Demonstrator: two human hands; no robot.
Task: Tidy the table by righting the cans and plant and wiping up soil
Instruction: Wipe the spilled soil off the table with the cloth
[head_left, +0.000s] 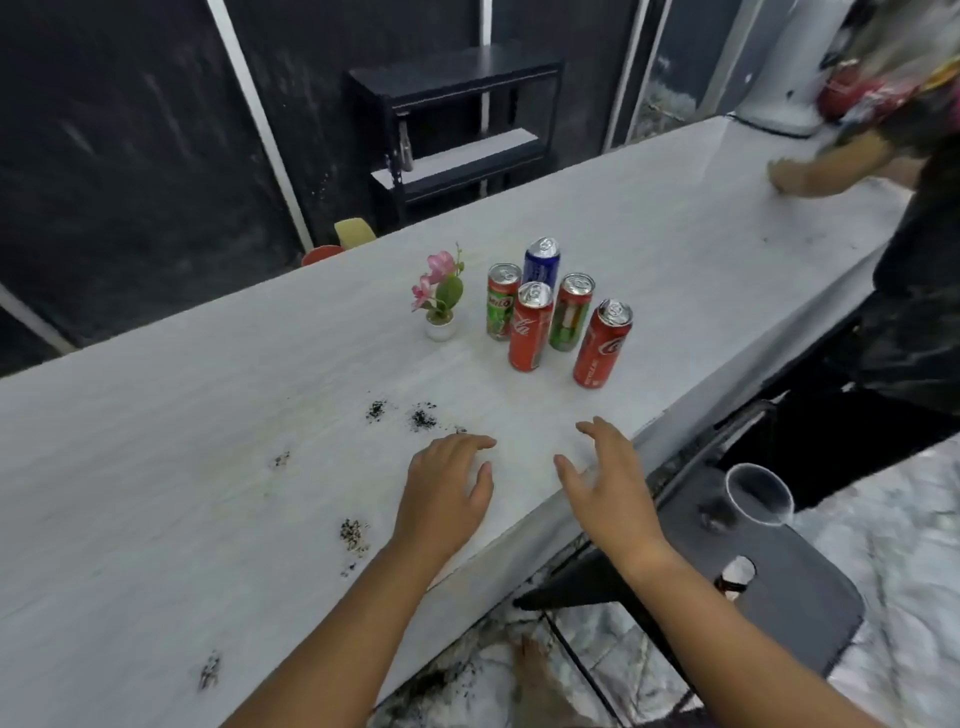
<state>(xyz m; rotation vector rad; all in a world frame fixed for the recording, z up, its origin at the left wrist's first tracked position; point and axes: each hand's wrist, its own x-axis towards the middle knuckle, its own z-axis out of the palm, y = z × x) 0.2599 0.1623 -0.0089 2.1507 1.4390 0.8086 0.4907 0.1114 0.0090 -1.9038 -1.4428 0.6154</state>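
Several drink cans stand upright in a cluster on the white table (208, 415): a blue can (541, 262) at the back, two green cans (502, 301) (572, 312), and two red cans (530, 326) (602, 344) nearer me. A small pink flower plant (440, 299) in a white pot stands upright left of the cans. Dark soil lies in small patches (423, 417) (354, 534) (210, 672) on the table. My left hand (449, 488) rests palm down on the table near the front edge, holding nothing. My right hand (605, 478) hovers at the edge, fingers spread.
Another person (914, 291) stands at the right with a hand (795, 176) on the table's far end. A dark chair (769, 582) with a clear plastic cup (759, 493) on it sits below the table edge. A black shelf (457, 130) stands behind.
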